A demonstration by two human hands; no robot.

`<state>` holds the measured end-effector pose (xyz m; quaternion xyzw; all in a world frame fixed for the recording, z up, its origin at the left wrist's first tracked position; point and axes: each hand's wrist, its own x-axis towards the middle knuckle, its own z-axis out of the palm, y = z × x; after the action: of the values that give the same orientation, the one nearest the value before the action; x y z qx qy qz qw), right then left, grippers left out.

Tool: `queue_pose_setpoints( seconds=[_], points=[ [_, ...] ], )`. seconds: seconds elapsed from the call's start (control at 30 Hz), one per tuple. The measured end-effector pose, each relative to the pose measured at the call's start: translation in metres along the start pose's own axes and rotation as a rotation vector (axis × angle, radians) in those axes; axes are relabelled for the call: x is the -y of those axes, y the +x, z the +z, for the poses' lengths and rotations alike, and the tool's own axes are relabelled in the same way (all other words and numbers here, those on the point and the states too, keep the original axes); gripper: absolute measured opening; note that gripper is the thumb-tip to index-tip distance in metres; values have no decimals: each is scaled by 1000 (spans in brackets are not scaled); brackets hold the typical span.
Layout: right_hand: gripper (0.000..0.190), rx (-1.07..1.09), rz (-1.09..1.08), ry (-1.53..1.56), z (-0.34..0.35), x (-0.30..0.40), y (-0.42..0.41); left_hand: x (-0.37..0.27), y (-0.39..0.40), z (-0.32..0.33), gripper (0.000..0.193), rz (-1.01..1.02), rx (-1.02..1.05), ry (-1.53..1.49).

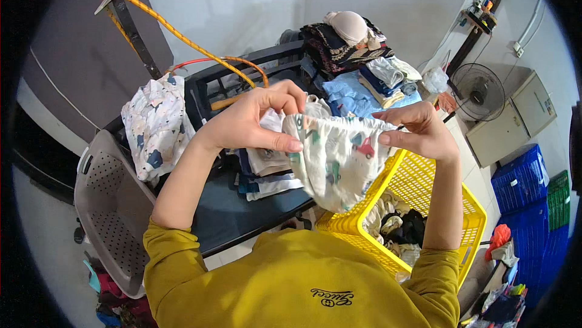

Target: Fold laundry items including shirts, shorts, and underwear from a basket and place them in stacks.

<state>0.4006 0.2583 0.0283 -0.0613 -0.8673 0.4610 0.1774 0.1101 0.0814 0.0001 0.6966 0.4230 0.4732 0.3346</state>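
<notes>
White children's shorts (pixel 338 164) printed with cars hang stretched between my two hands. My left hand (pixel 261 121) pinches one end of the gathered elastic waistband between thumb and fingers. The opposite end is gripped by my right hand (pixel 411 130). Behind the shorts, partly hidden, a stack of folded clothes (pixel 268 182) lies on a dark bench (pixel 245 223). Below my right forearm stands a yellow plastic basket (pixel 470 232) with crumpled clothes (pixel 400 223) inside.
A grey perforated laundry basket (pixel 111 196) stands at left, beside a heap of floral fabric (pixel 157 123). Folded clothes (pixel 386 78) and a bra (pixel 350 28) lie at the bench's far end. A yellow hose (pixel 182 32) arches above. At right are a fan (pixel 477 94) and blue crates (pixel 523 182).
</notes>
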Motion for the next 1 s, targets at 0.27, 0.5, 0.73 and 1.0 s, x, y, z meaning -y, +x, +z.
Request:
queue_pose_setpoints(
  seconds=[0.27,0.5,0.73,1.0],
  points=[
    [9,231,-131,129,37,5,26,18,2,11,43,-306,620,-256],
    [14,380,24,138,55,8,29,31,-9,35,33,-180,719,-396],
    [15,202,87,394,28,-28,15,16,-8,-46,23,-104,544,-524],
    [14,-133,129,-334,35,-37,37,46,-7,-97,22,184,-46,889]
  ],
)
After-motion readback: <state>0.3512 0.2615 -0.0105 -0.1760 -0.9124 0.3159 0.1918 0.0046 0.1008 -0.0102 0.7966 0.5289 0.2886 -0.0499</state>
